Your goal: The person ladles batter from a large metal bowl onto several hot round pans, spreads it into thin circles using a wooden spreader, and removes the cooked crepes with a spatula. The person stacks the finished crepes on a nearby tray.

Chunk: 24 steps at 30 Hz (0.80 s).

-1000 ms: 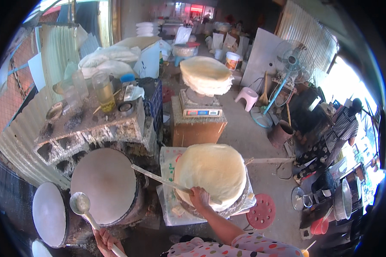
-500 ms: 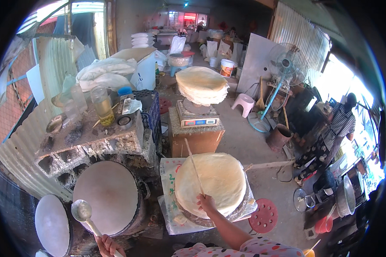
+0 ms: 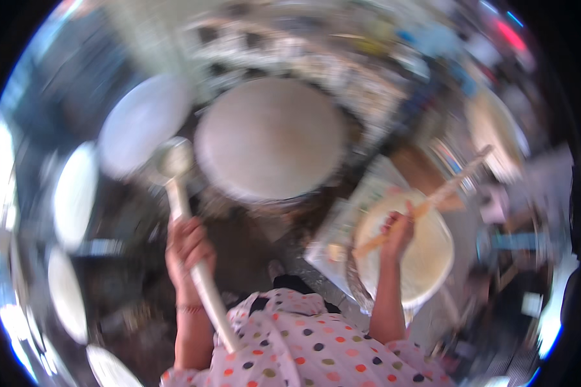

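My left hand (image 3: 190, 248) is closed round the pale handle of a ladle (image 3: 179, 200), whose bowl points away from me. The bowl holds something pale, too blurred to name. Just beyond and right of the ladle is a large round griddle (image 3: 271, 138) with a bare pale-grey top. On my right a thin wooden stick (image 3: 455, 182) lies in the grip of my right hand (image 3: 399, 233), slanting over a pile of round, pale flatbreads (image 3: 426, 261). Whether the stick touches the top bread is unclear. Plastic sheeting (image 3: 332, 255) spreads under the pile.
A second round griddle (image 3: 145, 122) stands left of the first, with more pale discs (image 3: 76, 193) along the left rim. A rough block ledge (image 3: 316, 58) runs behind the griddles. Another flatbread stack (image 3: 494, 129) stands at far right. Motion smears much of the view.
The view has swung left and down, so the griddles now lie ahead and the flatbreads to the right. My left hand still holds the ladle. The stick now slants rightward in my right hand.
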Each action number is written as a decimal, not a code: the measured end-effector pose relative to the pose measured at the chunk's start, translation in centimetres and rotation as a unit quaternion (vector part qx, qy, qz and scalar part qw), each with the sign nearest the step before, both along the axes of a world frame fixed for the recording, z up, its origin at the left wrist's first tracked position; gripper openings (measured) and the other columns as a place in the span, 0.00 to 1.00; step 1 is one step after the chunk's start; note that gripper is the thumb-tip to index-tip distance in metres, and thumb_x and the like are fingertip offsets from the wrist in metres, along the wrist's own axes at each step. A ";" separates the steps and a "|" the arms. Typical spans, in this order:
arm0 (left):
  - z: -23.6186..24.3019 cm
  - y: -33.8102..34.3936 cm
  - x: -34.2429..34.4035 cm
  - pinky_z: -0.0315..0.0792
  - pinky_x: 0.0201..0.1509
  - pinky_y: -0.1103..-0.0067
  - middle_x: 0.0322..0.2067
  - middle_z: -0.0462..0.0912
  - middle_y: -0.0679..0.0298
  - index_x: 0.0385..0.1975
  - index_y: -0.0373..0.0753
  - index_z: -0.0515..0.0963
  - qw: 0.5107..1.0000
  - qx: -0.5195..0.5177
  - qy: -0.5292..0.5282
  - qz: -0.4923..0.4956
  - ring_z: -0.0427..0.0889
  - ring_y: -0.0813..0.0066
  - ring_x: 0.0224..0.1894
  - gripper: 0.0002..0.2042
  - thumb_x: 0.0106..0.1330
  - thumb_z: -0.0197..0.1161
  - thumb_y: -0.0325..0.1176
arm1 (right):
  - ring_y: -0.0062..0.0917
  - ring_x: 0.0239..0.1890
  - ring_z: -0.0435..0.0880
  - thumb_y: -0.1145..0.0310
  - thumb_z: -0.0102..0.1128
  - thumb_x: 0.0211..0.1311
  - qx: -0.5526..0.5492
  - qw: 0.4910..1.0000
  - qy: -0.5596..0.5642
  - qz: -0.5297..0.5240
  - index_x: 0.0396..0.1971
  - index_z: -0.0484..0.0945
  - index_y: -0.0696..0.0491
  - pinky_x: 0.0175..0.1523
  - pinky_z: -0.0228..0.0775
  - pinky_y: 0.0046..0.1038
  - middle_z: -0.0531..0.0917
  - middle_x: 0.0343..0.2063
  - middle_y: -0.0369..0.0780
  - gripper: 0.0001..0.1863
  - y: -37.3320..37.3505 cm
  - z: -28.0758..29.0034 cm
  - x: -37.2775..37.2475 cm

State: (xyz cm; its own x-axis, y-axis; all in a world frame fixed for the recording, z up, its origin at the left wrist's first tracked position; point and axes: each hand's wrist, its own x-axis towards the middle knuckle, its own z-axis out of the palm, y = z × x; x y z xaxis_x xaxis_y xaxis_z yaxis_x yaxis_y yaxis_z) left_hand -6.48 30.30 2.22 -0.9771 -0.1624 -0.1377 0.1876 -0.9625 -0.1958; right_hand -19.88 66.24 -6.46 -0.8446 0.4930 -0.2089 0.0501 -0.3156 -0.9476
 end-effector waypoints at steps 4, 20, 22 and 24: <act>0.3 -2.1 5.6 0.59 0.10 0.88 0.22 0.60 0.69 0.29 0.37 0.61 0.983 -0.071 -0.082 0.147 0.59 0.87 0.16 0.08 0.71 0.48 0.30 | 0.11 0.14 0.61 0.53 0.41 0.73 0.068 0.954 0.024 0.292 0.61 0.64 0.51 0.17 0.51 0.16 0.67 0.19 0.31 0.24 -12.3 3.8 2.3; -4.3 14.2 49.3 0.62 0.14 0.92 0.30 0.69 0.65 0.43 0.38 0.65 0.497 0.013 -0.421 0.759 0.68 0.86 0.22 0.06 0.71 0.47 0.30 | 0.33 0.24 0.82 0.68 0.44 0.68 0.198 0.035 0.351 0.915 0.52 0.72 0.50 0.32 0.73 0.32 0.81 0.23 0.45 0.15 -35.6 4.6 45.5; -6.7 18.6 52.4 0.62 0.14 0.92 0.30 0.68 0.65 0.44 0.37 0.65 0.407 0.037 -0.485 0.773 0.67 0.86 0.22 0.06 0.71 0.47 0.30 | 0.40 0.31 0.84 0.67 0.45 0.67 0.174 -0.092 0.438 0.877 0.51 0.73 0.50 0.38 0.75 0.37 0.82 0.27 0.48 0.15 -36.2 2.4 50.5; -10.5 23.9 55.1 0.60 0.14 0.91 0.29 0.68 0.64 0.45 0.36 0.65 0.372 0.088 -0.513 0.768 0.64 0.86 0.21 0.07 0.71 0.46 0.29 | 0.42 0.36 0.83 0.68 0.45 0.65 0.208 -0.186 0.498 0.821 0.49 0.76 0.49 0.43 0.74 0.39 0.83 0.31 0.48 0.15 -35.2 2.3 55.5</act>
